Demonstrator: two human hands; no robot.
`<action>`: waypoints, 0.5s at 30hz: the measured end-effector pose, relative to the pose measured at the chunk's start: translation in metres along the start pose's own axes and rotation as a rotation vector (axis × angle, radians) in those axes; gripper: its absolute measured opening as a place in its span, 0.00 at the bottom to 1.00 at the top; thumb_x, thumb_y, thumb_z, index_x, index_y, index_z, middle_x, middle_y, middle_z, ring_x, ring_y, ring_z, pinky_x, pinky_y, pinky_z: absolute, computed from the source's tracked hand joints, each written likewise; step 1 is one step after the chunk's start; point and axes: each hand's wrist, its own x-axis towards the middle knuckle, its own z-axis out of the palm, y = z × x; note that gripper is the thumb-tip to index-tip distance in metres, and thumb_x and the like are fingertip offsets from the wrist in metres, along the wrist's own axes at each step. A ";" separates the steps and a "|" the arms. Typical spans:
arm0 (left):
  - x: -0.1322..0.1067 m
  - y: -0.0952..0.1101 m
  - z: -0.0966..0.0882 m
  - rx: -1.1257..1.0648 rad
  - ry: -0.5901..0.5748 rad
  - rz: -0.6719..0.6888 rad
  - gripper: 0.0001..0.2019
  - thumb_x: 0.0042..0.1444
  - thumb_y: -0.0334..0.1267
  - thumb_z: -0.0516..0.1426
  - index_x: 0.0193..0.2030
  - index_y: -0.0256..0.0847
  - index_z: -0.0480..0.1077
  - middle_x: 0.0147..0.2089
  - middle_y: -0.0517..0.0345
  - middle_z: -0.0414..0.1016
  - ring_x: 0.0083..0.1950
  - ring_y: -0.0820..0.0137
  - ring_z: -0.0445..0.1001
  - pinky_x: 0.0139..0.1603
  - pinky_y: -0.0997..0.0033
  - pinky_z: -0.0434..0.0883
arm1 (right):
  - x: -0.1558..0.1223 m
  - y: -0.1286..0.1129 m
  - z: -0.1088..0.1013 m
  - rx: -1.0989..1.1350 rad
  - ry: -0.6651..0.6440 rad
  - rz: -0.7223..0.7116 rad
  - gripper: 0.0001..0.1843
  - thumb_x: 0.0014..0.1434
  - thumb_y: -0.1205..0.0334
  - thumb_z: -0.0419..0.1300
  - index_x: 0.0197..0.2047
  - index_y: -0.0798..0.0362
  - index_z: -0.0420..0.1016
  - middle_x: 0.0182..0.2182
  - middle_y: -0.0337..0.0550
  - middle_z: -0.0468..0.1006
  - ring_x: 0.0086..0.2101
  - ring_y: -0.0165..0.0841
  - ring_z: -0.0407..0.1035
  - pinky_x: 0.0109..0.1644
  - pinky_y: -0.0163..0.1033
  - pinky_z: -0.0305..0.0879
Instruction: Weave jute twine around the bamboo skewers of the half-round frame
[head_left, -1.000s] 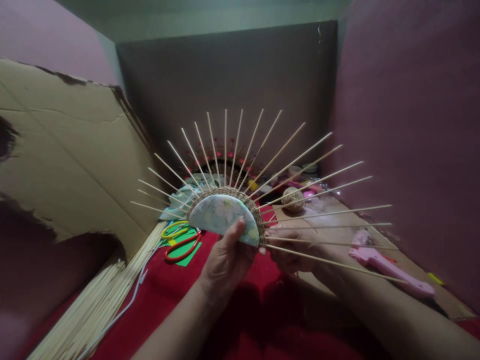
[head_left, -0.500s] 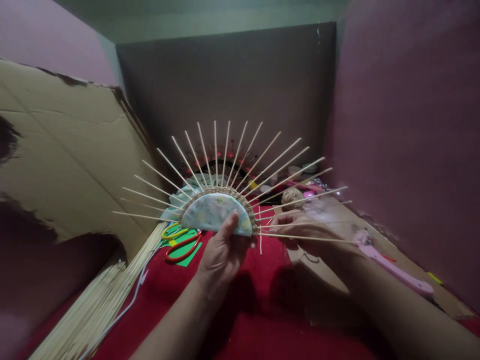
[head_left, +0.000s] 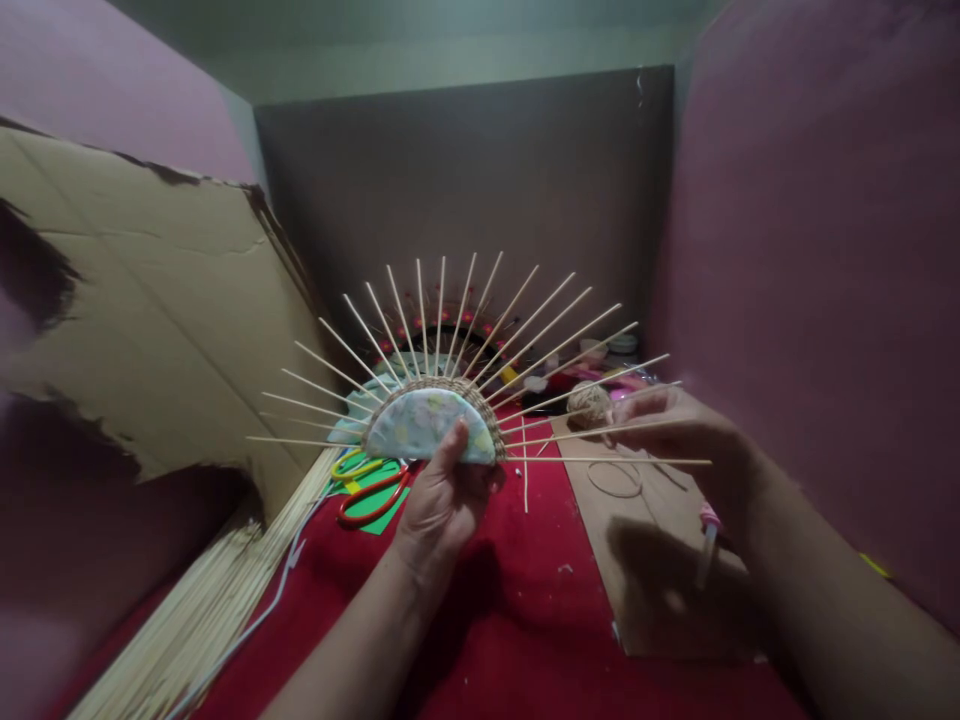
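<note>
My left hand point(head_left: 442, 495) grips the lower edge of a half-round fan piece point(head_left: 424, 425). The piece has a floral paper face, a woven twine rim and several thin bamboo skewers point(head_left: 525, 330) spreading out like rays. My right hand point(head_left: 679, 425) is off to the right, behind the tips of the lowest skewers, with its fingers drawn together. I cannot make out what they pinch. A ball of twine point(head_left: 589, 402) lies just left of that hand. A thin loop of twine point(head_left: 615, 478) rests on the brown cardboard mat point(head_left: 645, 580) below it.
A big torn cardboard sheet point(head_left: 150, 330) leans at the left. A thick bundle of skewers point(head_left: 187, 620) and a white cable point(head_left: 274, 590) lie beneath it. Orange scissors point(head_left: 371, 497) lie on green paper on the red cloth point(head_left: 517, 610). A pink tool point(head_left: 709, 525) shows under my right wrist.
My right hand has left the fan's right corner and moved right, out toward the skewer tips. The fan has tipped so its lowest skewers lie level. My right arm now covers most of the pink tool.
</note>
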 end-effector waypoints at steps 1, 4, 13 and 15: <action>0.000 0.001 0.000 -0.002 -0.003 0.003 0.04 0.47 0.32 0.58 0.31 0.38 0.66 0.25 0.63 0.71 0.23 0.74 0.67 0.18 0.74 0.58 | -0.001 0.001 -0.001 0.014 -0.015 -0.005 0.02 0.37 0.66 0.63 0.18 0.55 0.73 0.16 0.41 0.71 0.19 0.27 0.63 0.21 0.33 0.55; 0.001 0.002 -0.001 -0.011 -0.011 0.023 0.04 0.49 0.32 0.57 0.33 0.39 0.66 0.27 0.63 0.71 0.24 0.74 0.68 0.20 0.74 0.58 | -0.002 0.005 -0.005 0.120 -0.020 -0.063 0.02 0.35 0.67 0.62 0.19 0.56 0.74 0.16 0.42 0.72 0.19 0.28 0.64 0.22 0.34 0.57; 0.002 0.003 -0.002 -0.036 0.002 0.038 0.02 0.49 0.32 0.57 0.31 0.41 0.66 0.29 0.64 0.72 0.24 0.75 0.67 0.20 0.73 0.58 | -0.001 0.007 -0.009 0.158 -0.050 -0.092 0.04 0.36 0.66 0.62 0.19 0.58 0.76 0.15 0.42 0.72 0.16 0.26 0.61 0.19 0.33 0.56; 0.002 0.003 -0.002 -0.040 0.005 0.040 0.03 0.49 0.32 0.57 0.31 0.41 0.67 0.28 0.65 0.71 0.24 0.75 0.67 0.21 0.73 0.58 | 0.000 0.008 -0.011 0.145 -0.055 -0.114 0.04 0.35 0.64 0.63 0.19 0.56 0.76 0.14 0.41 0.71 0.16 0.26 0.61 0.19 0.33 0.56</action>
